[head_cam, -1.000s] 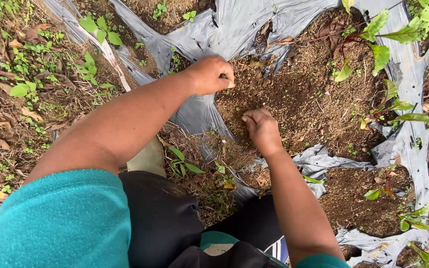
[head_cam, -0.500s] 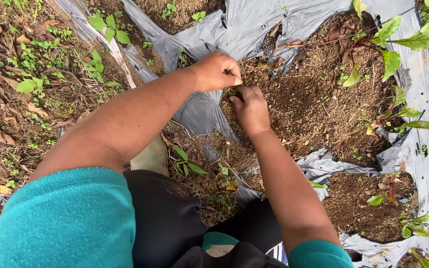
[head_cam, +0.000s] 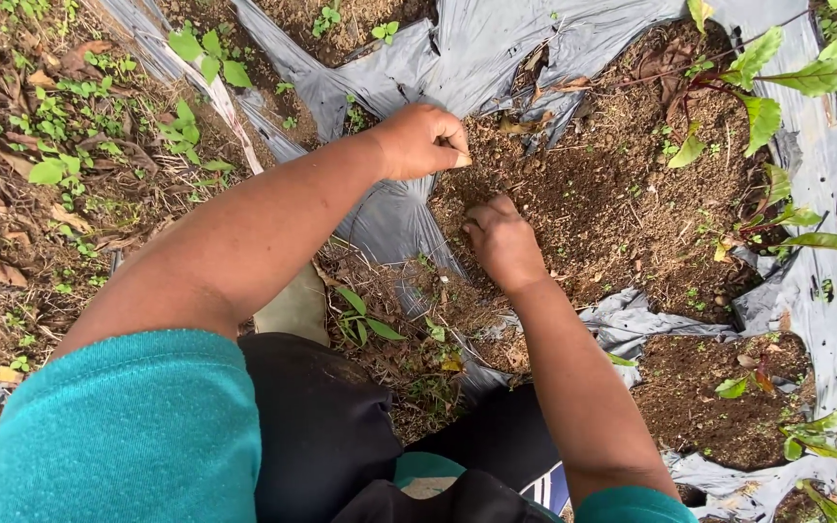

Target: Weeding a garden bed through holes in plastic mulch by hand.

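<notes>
Outdoors, grey plastic mulch sheeting (head_cam: 496,48) covers a garden bed, torn open around a patch of bare soil (head_cam: 603,208). At the patch's near-left edge the left hand (head_cam: 418,140) is fisted, perhaps around seeds, though I can't tell. The right hand (head_cam: 504,242) presses pinched fingertips into the soil. Most of the patch looks unplanted; beet-like seedlings (head_cam: 758,97) stand at its far-right edge.

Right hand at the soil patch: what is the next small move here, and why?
Probably press the right hand fingertips into the bare soil just under them. That hand is curled, knuckles up, resting on the open patch in the grey plastic sheet. The left hand is fisted above it, thumb pinched on the forefinger as if holding something small; what it holds is hidden.
</notes>
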